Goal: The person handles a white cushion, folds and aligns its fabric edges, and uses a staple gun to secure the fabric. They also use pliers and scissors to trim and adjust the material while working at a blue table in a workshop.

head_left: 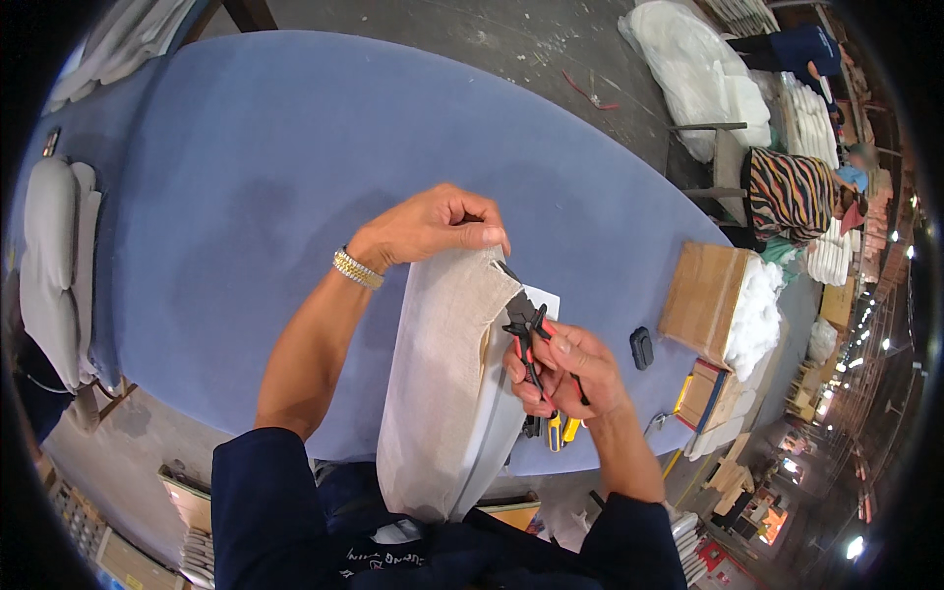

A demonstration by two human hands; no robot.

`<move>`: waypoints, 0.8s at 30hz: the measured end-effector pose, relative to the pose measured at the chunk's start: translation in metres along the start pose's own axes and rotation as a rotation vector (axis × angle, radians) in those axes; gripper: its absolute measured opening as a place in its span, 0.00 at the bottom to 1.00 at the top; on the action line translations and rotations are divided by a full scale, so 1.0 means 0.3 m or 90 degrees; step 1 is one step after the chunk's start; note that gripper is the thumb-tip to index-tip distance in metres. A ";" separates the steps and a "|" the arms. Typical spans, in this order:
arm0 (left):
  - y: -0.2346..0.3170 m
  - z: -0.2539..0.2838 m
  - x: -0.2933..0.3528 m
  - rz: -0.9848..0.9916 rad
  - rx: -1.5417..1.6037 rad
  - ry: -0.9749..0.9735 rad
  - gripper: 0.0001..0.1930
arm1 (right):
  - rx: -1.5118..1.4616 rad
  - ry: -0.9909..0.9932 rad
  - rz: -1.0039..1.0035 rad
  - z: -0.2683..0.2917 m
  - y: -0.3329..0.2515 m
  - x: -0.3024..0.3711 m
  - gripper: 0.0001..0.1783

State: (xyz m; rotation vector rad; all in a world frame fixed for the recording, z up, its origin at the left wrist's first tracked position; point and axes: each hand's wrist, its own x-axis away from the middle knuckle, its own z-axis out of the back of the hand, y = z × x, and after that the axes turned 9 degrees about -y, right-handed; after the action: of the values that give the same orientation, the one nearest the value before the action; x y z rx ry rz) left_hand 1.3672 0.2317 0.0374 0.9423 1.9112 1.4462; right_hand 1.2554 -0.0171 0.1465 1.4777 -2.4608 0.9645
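Observation:
My left hand point(442, 224), a metal watch on its wrist, pinches the far end of a long, light-grey fabric-covered piece point(433, 364). This piece stretches from there back toward my body, and a white panel edge point(501, 418) shows along its right side. My right hand point(580, 372) is closed around pliers point(525, 323) with red and black handles. The dark jaws are at the fabric's edge near the far right corner, close to my left fingers. Whether the jaws grip the fabric I cannot tell. Yellow-handled tools point(557, 433) lie just below my right hand.
A large blue table point(275, 128) lies beneath my hands. On its right are a small black object point(641, 348) and a cardboard box point(696, 295) with white stuffing. Folded grey cushions point(54, 265) rest at the left. A person in a striped top point(787, 195) is beyond the table.

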 end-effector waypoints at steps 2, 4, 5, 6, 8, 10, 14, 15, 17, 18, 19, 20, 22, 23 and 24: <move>0.023 0.000 0.003 0.032 0.000 -0.004 0.20 | -0.008 0.027 0.023 -0.023 0.021 -0.010 0.24; 0.026 -0.006 0.004 0.037 -0.022 0.007 0.19 | -0.029 0.038 0.048 -0.031 0.044 -0.014 0.23; 0.027 -0.010 0.002 0.037 -0.032 0.011 0.18 | -0.040 0.015 0.055 -0.026 0.055 -0.009 0.24; 0.030 -0.012 -0.002 0.037 -0.030 0.008 0.18 | -0.053 0.024 0.068 -0.024 0.071 -0.006 0.24; 0.031 -0.022 -0.009 0.039 -0.024 0.005 0.17 | -0.080 0.045 0.090 -0.020 0.113 0.003 0.25; 0.037 -0.036 -0.011 0.052 -0.036 0.009 0.16 | -0.083 0.017 0.112 -0.005 0.160 0.015 0.26; 0.061 -0.056 -0.010 0.076 -0.071 0.016 0.14 | -0.113 0.004 0.143 -0.014 0.227 0.028 0.26; 0.066 -0.065 -0.011 0.078 -0.064 0.018 0.13 | -0.119 0.000 0.151 -0.014 0.242 0.031 0.26; 0.081 -0.083 -0.007 0.083 -0.051 0.025 0.12 | -0.124 -0.006 0.164 -0.012 0.267 0.039 0.26; 0.091 -0.090 -0.007 0.089 -0.055 0.024 0.11 | -0.108 -0.008 0.162 -0.019 0.268 0.043 0.27; 0.095 -0.099 -0.010 0.094 -0.059 0.023 0.11 | -0.091 -0.010 0.160 -0.025 0.266 0.050 0.27; 0.099 -0.108 -0.012 0.098 -0.062 0.022 0.10 | -0.074 -0.010 0.158 -0.031 0.266 0.056 0.28; 0.096 -0.127 -0.017 0.091 -0.057 0.029 0.10 | -0.062 0.008 0.153 -0.039 0.275 0.067 0.29; 0.094 -0.137 -0.023 0.085 -0.054 0.031 0.10 | -0.053 0.019 0.150 -0.042 0.279 0.074 0.29; 0.097 -0.148 -0.028 0.090 -0.058 0.030 0.10 | -0.059 0.035 0.153 -0.048 0.286 0.083 0.30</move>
State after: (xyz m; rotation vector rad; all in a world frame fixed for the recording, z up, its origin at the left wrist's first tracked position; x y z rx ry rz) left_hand 1.3435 0.2046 0.0771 1.0262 1.8259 1.6369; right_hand 1.1684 -0.0001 0.1286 1.1317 -2.6467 0.9008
